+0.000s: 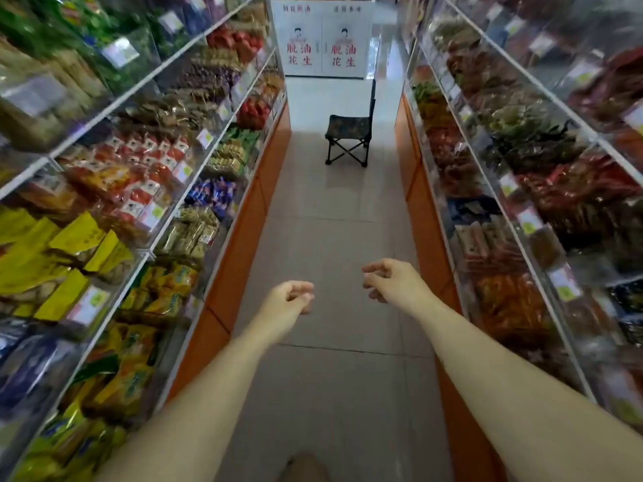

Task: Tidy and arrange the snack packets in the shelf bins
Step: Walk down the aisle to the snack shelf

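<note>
Aisle of a snack shop, seen from head height looking down its length. Two bare forearms reach forward over the grey tiled floor [330,238] in the lower centre of the frame. The left hand [290,297] and the right hand [389,280] hang near each other, apart from both shelves. Each grip is loose, fingers lightly curled, and holds nothing.

The snack packets sit in clear-fronted shelf bins along the left side [114,293] and the right side [502,245]. At lower left, crinkled yellow foil packets [52,252] lie heaped at mixed angles. Above them, red-and-white plastic packets [146,168] stand in rough rows. At lower right, orange-red packets [508,300] fill a bin; the frame edges there are blurred.

No packet is being handled, so the person seems to be between bins. The yellow heap looks untidy and probably needs straightening. How many bins are already arranged cannot be judged.

Counted: two hands, two shelf runs, at least three tiers on each. One dark folding camp stool [348,139] stands at upper centre. Behind it is one white cabinet with two red-lettered doors [322,40]. The packets are too many to count.
</note>
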Demonstrator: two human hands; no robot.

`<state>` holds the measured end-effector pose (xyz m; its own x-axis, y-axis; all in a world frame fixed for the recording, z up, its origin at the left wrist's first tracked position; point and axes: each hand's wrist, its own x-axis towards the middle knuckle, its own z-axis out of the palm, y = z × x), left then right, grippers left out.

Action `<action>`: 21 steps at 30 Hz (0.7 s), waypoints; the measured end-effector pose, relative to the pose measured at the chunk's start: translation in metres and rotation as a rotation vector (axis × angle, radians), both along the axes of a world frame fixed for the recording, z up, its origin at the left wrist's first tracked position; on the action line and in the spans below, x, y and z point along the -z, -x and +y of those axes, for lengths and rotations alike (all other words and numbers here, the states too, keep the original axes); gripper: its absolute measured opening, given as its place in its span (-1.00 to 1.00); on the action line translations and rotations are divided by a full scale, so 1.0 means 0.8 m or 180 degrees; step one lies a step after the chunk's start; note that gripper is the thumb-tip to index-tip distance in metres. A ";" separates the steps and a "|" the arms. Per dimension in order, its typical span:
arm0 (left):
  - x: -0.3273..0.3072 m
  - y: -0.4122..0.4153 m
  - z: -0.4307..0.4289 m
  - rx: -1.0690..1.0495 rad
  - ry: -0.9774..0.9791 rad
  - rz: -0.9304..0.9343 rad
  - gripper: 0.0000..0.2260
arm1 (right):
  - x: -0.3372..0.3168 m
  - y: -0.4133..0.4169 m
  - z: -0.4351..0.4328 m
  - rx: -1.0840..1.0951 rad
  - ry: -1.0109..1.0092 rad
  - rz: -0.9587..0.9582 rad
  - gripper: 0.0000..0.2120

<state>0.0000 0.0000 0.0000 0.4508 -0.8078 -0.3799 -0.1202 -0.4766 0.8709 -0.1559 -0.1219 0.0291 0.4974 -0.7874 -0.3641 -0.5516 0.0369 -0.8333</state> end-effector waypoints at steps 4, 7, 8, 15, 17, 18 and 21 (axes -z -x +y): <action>0.024 -0.044 -0.011 -0.0086 -0.0210 0.0033 -0.80 | -0.001 -0.043 -0.051 0.0043 0.0047 -0.0150 -0.80; 0.039 -0.085 -0.038 -0.0135 -0.0323 0.0024 -0.80 | 0.005 -0.082 -0.091 0.0032 0.0101 -0.0233 -0.81; 0.041 -0.100 -0.049 -0.0160 -0.0344 0.0001 -0.79 | 0.012 -0.095 -0.106 0.0042 0.0119 -0.0232 -0.81; 0.053 -0.187 -0.172 -0.0218 -0.0451 0.0205 -0.79 | 0.063 -0.173 -0.197 0.0156 -0.0199 0.0259 -0.77; 0.051 -0.204 -0.230 -0.0109 -0.0425 0.0233 -0.79 | 0.077 -0.183 -0.227 0.0181 -0.0330 0.0410 -0.76; 0.049 -0.209 -0.257 -0.0049 -0.0419 0.0241 -0.78 | 0.083 -0.184 -0.239 0.0184 -0.0395 0.0506 -0.76; 0.047 -0.223 -0.342 0.0126 -0.0329 0.0261 -0.78 | 0.101 -0.179 -0.286 0.0228 -0.0567 0.0634 -0.76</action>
<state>0.1783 -0.2738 -0.0375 0.3834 -0.7790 -0.4961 -0.0710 -0.5605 0.8251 -0.0124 -0.3505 -0.0518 0.3473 -0.7329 -0.5850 -0.6947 0.2179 -0.6854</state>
